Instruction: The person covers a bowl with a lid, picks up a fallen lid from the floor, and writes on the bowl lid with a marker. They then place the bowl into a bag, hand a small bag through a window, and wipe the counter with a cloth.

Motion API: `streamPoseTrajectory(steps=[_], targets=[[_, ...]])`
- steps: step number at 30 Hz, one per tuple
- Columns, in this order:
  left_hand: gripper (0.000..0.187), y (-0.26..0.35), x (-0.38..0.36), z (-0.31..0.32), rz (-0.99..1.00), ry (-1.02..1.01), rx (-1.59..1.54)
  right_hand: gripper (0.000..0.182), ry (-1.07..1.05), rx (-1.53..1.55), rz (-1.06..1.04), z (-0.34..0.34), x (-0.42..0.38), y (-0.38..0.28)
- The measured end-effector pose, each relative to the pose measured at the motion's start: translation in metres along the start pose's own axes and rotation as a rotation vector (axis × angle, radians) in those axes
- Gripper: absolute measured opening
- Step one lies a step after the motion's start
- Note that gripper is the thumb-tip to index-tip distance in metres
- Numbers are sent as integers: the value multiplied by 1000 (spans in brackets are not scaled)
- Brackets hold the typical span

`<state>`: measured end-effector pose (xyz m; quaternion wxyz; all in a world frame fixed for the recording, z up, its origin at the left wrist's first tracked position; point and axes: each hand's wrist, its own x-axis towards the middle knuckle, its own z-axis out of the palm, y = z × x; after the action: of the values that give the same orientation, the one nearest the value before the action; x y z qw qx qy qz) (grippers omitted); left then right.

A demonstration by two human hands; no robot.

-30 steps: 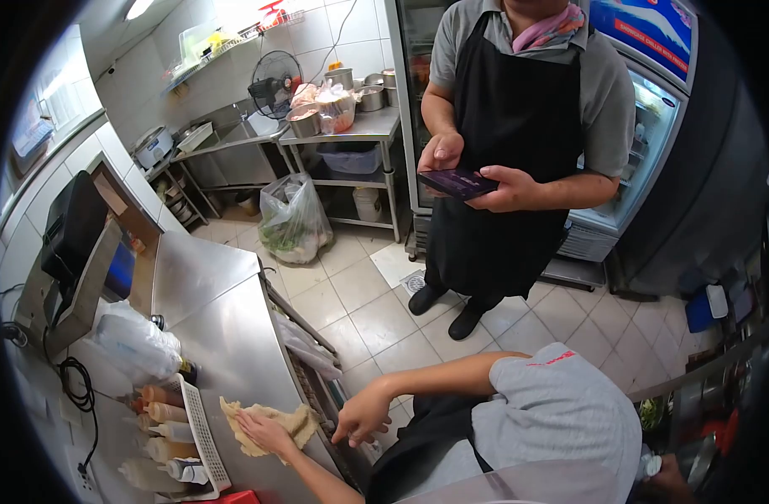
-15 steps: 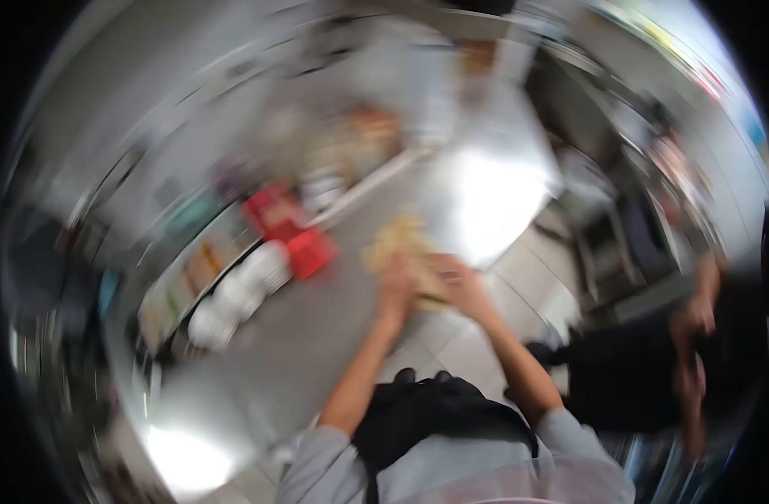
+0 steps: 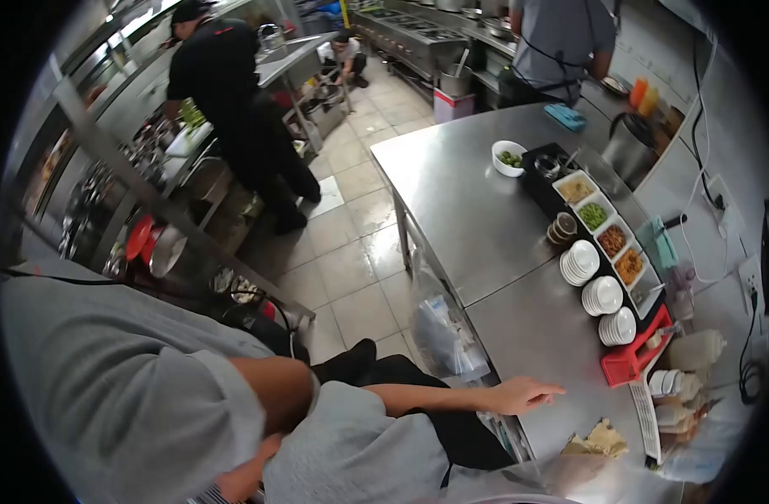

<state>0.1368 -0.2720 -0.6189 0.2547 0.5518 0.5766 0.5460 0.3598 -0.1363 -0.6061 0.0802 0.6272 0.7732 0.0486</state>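
My left hand (image 3: 525,396) is over the edge of the steel counter (image 3: 519,340), fingers loosely stretched out and nothing in them. Just beyond its fingertips, toward the bottom of the view, lies a crumpled pale-yellow piece (image 3: 598,439), cloth-like or dough-like. A blurred skin-toned patch shows beside that piece through clear plastic at the bottom edge; my right hand's fingers are hidden there. A red plastic holder (image 3: 624,368) stands farther along the counter, near stacks of small white dishes (image 3: 617,326).
A black tray holds white tubs of food (image 3: 611,241). Farther off are a white bowl (image 3: 509,158) and a blue cloth (image 3: 565,117). A person in grey (image 3: 149,361) is close at the left; others work beyond (image 3: 233,109). A plastic bag (image 3: 445,332) hangs off the counter's edge.
The view has swung left along the counter and sharpened. Both hands were on the pale-yellow piece; now my left hand is off it. A person in grey now shows close by.
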Motion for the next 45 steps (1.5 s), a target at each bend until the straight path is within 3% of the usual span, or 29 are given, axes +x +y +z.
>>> streamPoseTrajectory(steps=[3,5,7,9,11,13,19,26,30,33,38,39,40,42,44,45], targets=[[43,-9,-3,17,30,104,14,47,175,-157,-16,11,23,6],[42,-2,-13,26,28,173,32,47,171,-135,-84,14,29,3],[42,18,-20,39,-102,164,-57,50,356,-43,-289,28,37,5],[41,23,-22,59,-99,222,-67,55,358,3,-390,30,32,-3],[41,26,-20,74,-241,213,-106,59,362,41,-493,32,24,-16],[40,24,-19,86,-199,284,-30,66,423,160,-674,30,14,-30],[37,37,-19,96,-266,439,-17,68,356,306,-860,17,4,-48],[25,34,-9,108,-258,453,-68,67,345,355,-891,23,10,-44],[19,30,-2,110,-234,355,-41,65,292,403,-869,22,11,-45],[15,39,1,104,-391,307,-158,65,333,379,-850,28,11,-47],[15,25,-6,96,-445,314,347,63,376,442,-808,18,7,-54],[15,18,-6,97,-415,249,336,61,325,438,-840,16,9,-58],[16,11,-7,96,-298,323,276,59,279,438,-835,14,13,-59],[18,14,-1,89,-170,340,218,46,324,640,-895,18,19,-59],[20,28,16,76,-105,258,204,31,192,1199,-737,22,22,-53],[21,38,30,72,-58,210,164,23,261,1319,-553,6,12,-44]])
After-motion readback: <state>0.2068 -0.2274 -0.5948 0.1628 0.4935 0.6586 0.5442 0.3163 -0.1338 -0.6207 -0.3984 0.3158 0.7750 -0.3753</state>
